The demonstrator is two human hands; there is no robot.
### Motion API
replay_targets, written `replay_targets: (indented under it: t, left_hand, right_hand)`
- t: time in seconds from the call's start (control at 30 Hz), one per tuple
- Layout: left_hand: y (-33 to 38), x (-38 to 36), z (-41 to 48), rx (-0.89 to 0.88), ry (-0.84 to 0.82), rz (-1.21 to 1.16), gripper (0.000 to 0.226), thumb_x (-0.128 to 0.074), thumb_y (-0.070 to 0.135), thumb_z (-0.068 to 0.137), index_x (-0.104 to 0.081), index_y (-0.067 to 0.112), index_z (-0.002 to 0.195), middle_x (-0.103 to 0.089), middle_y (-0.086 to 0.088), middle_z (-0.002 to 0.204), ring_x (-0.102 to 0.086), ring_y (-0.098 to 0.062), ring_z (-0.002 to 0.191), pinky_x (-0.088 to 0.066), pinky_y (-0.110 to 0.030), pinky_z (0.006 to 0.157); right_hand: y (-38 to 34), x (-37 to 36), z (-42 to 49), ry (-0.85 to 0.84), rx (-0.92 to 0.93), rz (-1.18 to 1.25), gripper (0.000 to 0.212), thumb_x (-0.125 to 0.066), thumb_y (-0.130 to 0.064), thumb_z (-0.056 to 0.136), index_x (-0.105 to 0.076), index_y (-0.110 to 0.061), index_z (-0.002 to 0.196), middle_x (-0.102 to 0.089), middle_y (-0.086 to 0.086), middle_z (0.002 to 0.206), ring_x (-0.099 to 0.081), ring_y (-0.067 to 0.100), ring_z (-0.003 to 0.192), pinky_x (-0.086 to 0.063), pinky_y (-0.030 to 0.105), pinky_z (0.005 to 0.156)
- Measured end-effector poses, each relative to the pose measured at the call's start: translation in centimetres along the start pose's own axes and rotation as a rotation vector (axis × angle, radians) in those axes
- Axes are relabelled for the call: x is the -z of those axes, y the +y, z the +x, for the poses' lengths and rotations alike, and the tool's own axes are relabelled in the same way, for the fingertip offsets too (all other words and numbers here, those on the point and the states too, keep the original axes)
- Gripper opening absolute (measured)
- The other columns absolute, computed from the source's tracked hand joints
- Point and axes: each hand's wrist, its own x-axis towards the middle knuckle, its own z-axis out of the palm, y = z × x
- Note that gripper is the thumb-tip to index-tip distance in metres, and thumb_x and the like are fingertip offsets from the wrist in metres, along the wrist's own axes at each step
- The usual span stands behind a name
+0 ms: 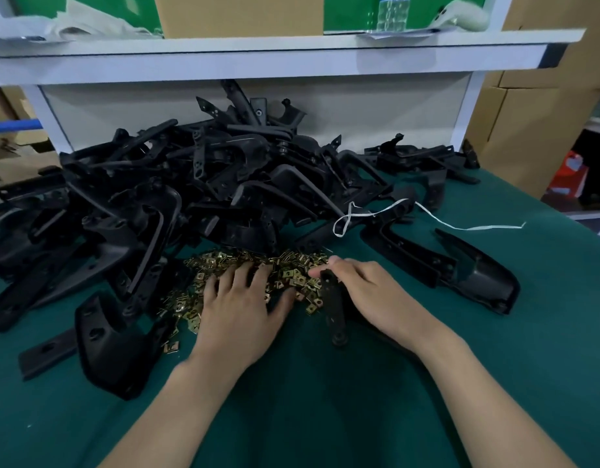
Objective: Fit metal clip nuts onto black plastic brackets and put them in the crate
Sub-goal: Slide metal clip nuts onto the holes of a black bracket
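While R hand (369, 293) round bracket (334, 310), L hand (239, 307) flat.

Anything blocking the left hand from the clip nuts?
Nothing visible. The left hand lies with spread fingers directly on the clip nuts. The right hand holds a bracket beside them, not in the way.

We see through one wide-angle camera on the head, facing forward and down at the table (325, 410). It sits close: left hand (237, 309) and right hand (369, 292) fill the lower middle, the pile (149, 197) lies beyond, the shelf (258, 59) crosses the top.
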Motion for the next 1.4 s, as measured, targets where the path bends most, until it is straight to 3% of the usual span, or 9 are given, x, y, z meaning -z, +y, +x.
replay_targets:
  t: [0.17, 0.27, 0.37, 0.47, 0.63, 0.77, 0.93, 1.17, 1.4]
  left_hand:
    - [-0.3, -0.1, 0.4, -0.007, 0.005, 0.004, 0.055, -0.037, 0.06, 0.098, -0.048, 0.03, 0.142, -0.052, 0.003, 0.134, -0.042, -0.023, 0.129, -0.034, -0.041, 0.107]
    - [-0.3, 0.1, 0.4, -0.045, 0.018, -0.004, 0.041, -0.043, 0.051, 0.1, -0.053, 0.03, 0.134, -0.056, 0.004, 0.125, -0.049, -0.022, 0.122, -0.038, -0.039, 0.101]
    - [-0.4, 0.1, 0.4, -0.075, 0.018, -0.028, 0.031, -0.045, 0.047, 0.101, -0.057, 0.03, 0.124, -0.055, 0.005, 0.118, -0.05, -0.021, 0.117, -0.038, -0.037, 0.099]
    - [-0.4, 0.1, 0.4, -0.088, 0.028, -0.035, 0.03, -0.045, 0.046, 0.101, -0.056, 0.029, 0.124, -0.055, 0.004, 0.118, -0.05, -0.021, 0.115, -0.038, -0.036, 0.097]
    - [-0.5, 0.2, 0.3, -0.092, 0.025, -0.078, 0.031, -0.047, 0.039, 0.102, -0.053, 0.028, 0.131, -0.052, 0.002, 0.122, -0.05, -0.023, 0.117, -0.038, -0.04, 0.098]
    - [-0.6, 0.2, 0.2, -0.105, 0.032, -0.077, 0.031, -0.046, 0.028, 0.103, -0.053, 0.025, 0.134, -0.053, 0.0, 0.121, -0.051, -0.025, 0.115, -0.038, -0.04, 0.096]
    - [-0.7, 0.2, 0.1, -0.112, 0.06, -0.088, 0.031, -0.048, 0.028, 0.101, -0.059, 0.022, 0.13, -0.053, 0.001, 0.115, -0.054, -0.023, 0.11, -0.039, -0.039, 0.094]
    - [-0.6, 0.2, 0.2, -0.137, 0.165, -0.161, 0.022, -0.05, 0.027, 0.1, -0.067, 0.019, 0.112, -0.057, 0.002, 0.103, -0.06, -0.023, 0.094, -0.044, -0.041, 0.089]
    - [-0.7, 0.5, 0.2, -0.149, 0.245, -0.178, 0.022, -0.048, 0.025, 0.103, -0.066, 0.018, 0.115, -0.066, 0.002, 0.104, -0.063, -0.024, 0.096, -0.044, -0.041, 0.087]
  right_hand:
    - [-0.1, 0.5, 0.0, 0.011, 0.069, -0.009, 0.045, -0.031, -0.058, 0.104, -0.075, -0.047, 0.105, -0.062, -0.029, 0.115, -0.05, -0.018, 0.112, -0.034, 0.004, 0.09]
    - [-0.5, 0.7, 0.0, 0.048, 0.107, 0.002, 0.05, -0.029, -0.058, 0.104, -0.077, -0.046, 0.103, -0.062, -0.032, 0.116, -0.045, -0.026, 0.113, -0.026, -0.008, 0.086]
    - [-0.7, 0.7, -0.1, 0.046, 0.115, 0.006, 0.052, -0.027, -0.059, 0.104, -0.077, -0.046, 0.101, -0.063, -0.03, 0.117, -0.045, -0.025, 0.114, -0.025, -0.008, 0.087]
    - [-0.8, 0.6, -0.2, 0.046, 0.12, 0.024, 0.053, -0.026, -0.059, 0.104, -0.077, -0.046, 0.1, -0.063, -0.027, 0.119, -0.047, -0.021, 0.118, -0.028, -0.003, 0.092]
    - [-0.7, 0.2, -0.4, 0.05, 0.131, -0.003, 0.052, -0.027, -0.058, 0.105, -0.077, -0.046, 0.1, -0.06, -0.034, 0.116, -0.043, -0.025, 0.117, -0.024, -0.009, 0.087]
    - [-0.5, 0.2, -0.3, 0.084, 0.167, -0.051, 0.052, -0.028, -0.055, 0.106, -0.078, -0.042, 0.102, -0.064, -0.024, 0.114, -0.054, -0.011, 0.114, -0.032, -0.001, 0.089]
    - [-0.3, 0.9, -0.3, 0.184, 0.238, -0.232, 0.055, -0.024, -0.058, 0.104, -0.076, -0.04, 0.103, -0.058, -0.026, 0.099, -0.06, -0.002, 0.098, -0.048, 0.024, 0.086]
    - [0.3, 0.6, 0.1, 0.199, 0.173, -0.253, 0.053, -0.025, -0.061, 0.102, -0.073, -0.04, 0.105, -0.063, -0.02, 0.107, -0.06, -0.003, 0.099, -0.052, 0.031, 0.089]
    - [0.7, 0.2, 0.2, 0.131, 0.152, -0.375, 0.055, -0.023, -0.064, 0.099, -0.071, -0.037, 0.111, -0.06, -0.019, 0.106, -0.061, 0.002, 0.097, -0.052, 0.036, 0.088]
